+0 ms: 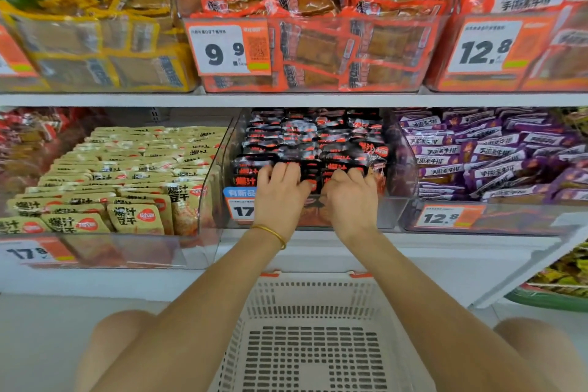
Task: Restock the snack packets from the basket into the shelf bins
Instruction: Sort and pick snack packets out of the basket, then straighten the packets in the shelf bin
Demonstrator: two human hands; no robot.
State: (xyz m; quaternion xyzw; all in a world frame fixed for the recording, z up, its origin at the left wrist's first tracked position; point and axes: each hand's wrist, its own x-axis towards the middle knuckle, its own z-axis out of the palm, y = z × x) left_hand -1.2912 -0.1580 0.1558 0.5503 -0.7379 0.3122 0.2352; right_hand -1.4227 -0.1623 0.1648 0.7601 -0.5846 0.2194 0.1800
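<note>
Black snack packets (313, 145) in clear bin (390, 216); left hand (280, 192) and right hand (350, 199) both in curled grip on front row

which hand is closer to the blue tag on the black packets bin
Left. The left hand lies just right of the blue tag, overlapping its edge; the right hand is farther right, beyond the left hand.
</note>
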